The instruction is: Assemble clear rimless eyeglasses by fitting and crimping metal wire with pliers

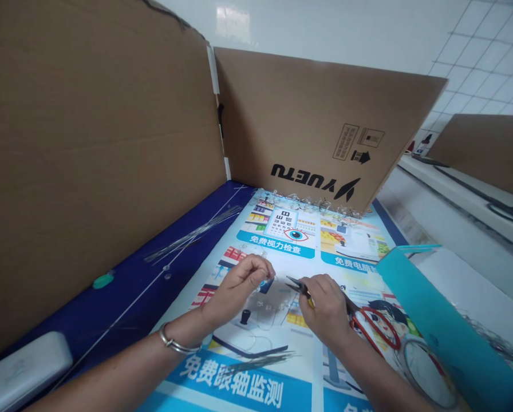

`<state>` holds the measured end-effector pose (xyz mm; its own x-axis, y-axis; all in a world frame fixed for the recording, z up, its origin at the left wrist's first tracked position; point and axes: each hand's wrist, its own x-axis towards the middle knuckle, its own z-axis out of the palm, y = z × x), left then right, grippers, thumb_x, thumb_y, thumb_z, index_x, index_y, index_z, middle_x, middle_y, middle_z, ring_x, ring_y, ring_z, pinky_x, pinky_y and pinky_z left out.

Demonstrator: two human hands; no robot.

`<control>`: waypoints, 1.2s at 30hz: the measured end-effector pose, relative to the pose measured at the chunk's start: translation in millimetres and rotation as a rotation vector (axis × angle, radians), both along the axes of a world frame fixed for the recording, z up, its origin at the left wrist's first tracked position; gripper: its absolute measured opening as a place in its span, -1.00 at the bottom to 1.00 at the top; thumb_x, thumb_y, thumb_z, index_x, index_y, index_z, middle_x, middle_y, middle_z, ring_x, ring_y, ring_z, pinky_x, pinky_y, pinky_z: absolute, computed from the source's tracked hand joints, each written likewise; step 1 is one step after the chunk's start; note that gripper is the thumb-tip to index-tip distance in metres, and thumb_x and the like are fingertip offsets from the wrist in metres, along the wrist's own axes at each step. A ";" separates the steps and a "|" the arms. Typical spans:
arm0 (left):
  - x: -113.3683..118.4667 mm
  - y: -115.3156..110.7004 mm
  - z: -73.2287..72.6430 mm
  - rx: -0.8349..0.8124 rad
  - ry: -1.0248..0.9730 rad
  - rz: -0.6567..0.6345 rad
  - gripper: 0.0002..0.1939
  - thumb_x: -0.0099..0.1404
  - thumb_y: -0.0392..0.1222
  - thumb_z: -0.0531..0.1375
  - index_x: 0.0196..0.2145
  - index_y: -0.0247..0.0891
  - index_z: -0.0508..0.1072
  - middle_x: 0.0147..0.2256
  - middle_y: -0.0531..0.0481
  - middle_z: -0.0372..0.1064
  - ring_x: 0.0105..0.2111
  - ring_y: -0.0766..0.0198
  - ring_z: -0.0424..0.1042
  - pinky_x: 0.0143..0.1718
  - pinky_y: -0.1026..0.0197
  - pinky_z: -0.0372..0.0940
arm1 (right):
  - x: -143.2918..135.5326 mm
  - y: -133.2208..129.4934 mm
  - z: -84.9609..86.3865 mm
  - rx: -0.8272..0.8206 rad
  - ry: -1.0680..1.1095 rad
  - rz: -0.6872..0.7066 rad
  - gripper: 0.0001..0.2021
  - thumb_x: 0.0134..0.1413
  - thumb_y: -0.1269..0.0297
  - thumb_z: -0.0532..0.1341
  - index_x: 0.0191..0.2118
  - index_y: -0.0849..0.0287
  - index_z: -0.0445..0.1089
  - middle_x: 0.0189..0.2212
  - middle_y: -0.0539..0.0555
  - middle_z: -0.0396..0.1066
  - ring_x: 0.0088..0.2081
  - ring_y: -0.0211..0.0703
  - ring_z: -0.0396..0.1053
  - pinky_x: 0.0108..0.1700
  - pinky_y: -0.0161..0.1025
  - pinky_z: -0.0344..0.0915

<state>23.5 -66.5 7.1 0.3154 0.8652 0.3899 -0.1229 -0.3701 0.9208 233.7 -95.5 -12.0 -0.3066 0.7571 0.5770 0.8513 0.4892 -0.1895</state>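
My left hand (243,286), with a metal bangle at the wrist, is closed in a pinch on a fine wire with clear beads (267,306); the small parts are hard to make out. In my right hand (325,309) is a pair of needle-nose pliers (298,285) with a bit of yellow on the handle. Their dark tips point at the left fingertips, a short gap away. Below the hands lies a bundle of thin metal wires (260,363). Red-handled scissors (381,326) lie beside my right wrist.
Cardboard panels (316,120) wall the back and left. Small clear wire pieces (320,204) line the back panel's foot. More wires (192,236) lie on the blue surface at left, near a green item (103,280) and a white case (28,366). A turquoise box (445,320) stands right.
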 end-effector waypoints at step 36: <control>1.7 1.7 -0.2 -0.521 -0.419 -0.308 -0.84 0.25 -0.19 0.04 -0.45 -0.29 0.22 -0.50 0.03 0.17 -0.46 0.33 0.25 -0.43 0.28 0.08 | -6.7 -1.6 -16.0 -0.154 0.055 0.121 -0.77 0.00 0.40 0.04 -0.17 0.22 0.29 -0.33 0.12 0.29 -0.25 -0.13 0.23 -0.18 -0.19 0.22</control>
<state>25.2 -64.8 6.9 0.4889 0.8673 0.0933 -0.5312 0.2112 0.8205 227.0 -97.1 -28.0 -0.3720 0.7972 0.4755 0.7745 0.5489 -0.3144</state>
